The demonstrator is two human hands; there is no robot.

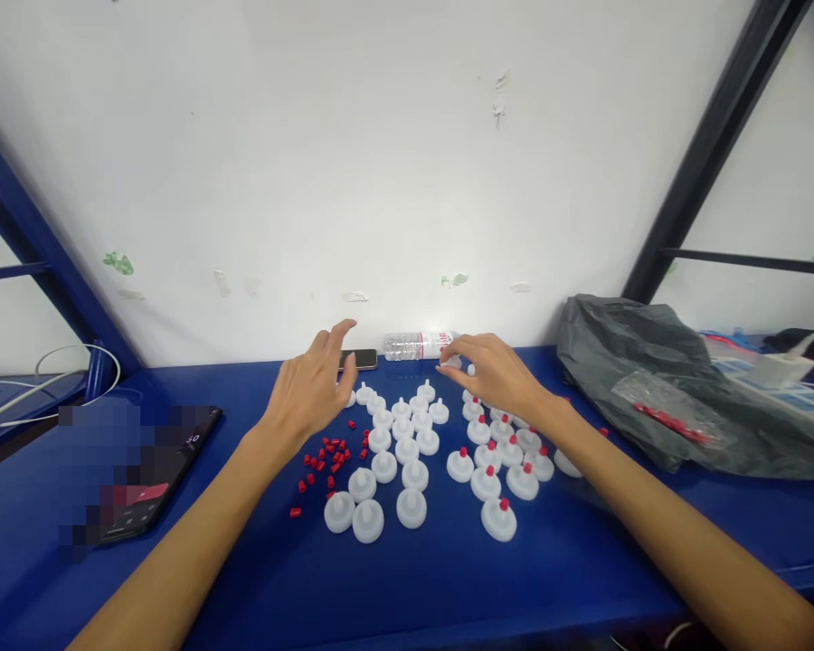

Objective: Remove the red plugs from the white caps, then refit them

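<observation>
My left hand (316, 384) hovers over the back left of the white pieces, its thumb and index finger apart and nothing between them. My right hand (485, 366) is closed on a white piece (452, 361) above the back of the right group. Round white pieces with bare nozzles (411, 508) stand in the middle of the blue table (407, 588). To the right, several similar white pieces (498, 522) carry red caps (504, 504) on their nozzles. Loose red caps (336, 457) lie scattered left of the bare ones. My right forearm hides part of the right group.
Against the wall lie a clear bottle (411, 345) and a phone (363, 359). A dark tablet-like device (169, 470) is at the left. A grey plastic bag (624, 380) with a small clear bag of red items (671, 420) lies at the right.
</observation>
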